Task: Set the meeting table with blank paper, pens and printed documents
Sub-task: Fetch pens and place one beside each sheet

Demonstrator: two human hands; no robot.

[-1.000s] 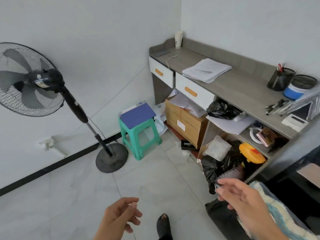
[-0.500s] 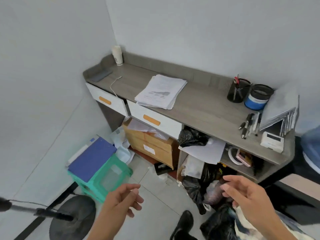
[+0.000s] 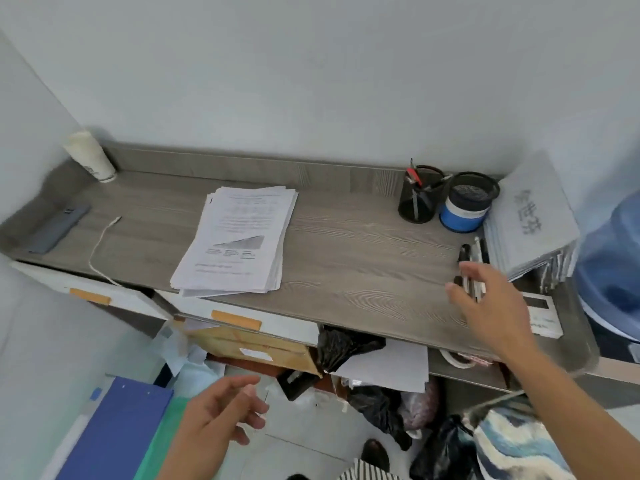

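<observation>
From the head camera, a long desk (image 3: 346, 244) with a grey wood-grain top and a low raised back edge ran along a plain pale wall. Near its middle lay the printed documents (image 3: 239, 240), a thick, slightly fanned stack of white sheets. The top page bore lines of text too small to read and a grey wedge-shaped chart.

Toward the right end, several slim pens (image 3: 475, 252), black and white, lay side by side on the wood. The right hand (image 3: 491, 306) hovered over their near ends with fingers spread and straight, gripping nothing; whether it touched them could not be told. The left hand (image 3: 221, 417) hung low in front of the desk, fingers loosely relaxed and empty.

Behind the pens stood a black mesh pen cup (image 3: 417, 199) holding a few pens. Just beside it was a round blue tub (image 3: 462, 214) topped by a second black mesh cup. A slanted pile of grey booklets (image 3: 530, 216) leaned at the right; its cover carried large grey characters, too blurred to read. A flat white device (image 3: 543, 315) with a dark window lay at the front right.

At the left end were a white cylindrical cup (image 3: 90, 155), a flat grey slab (image 3: 59, 228) and a thin white cord (image 3: 100, 244). Below the top were white drawers with orange handles (image 3: 235, 319), a cardboard box (image 3: 249, 348) with a white label, and crumpled black plastic bags (image 3: 343, 344).
</observation>
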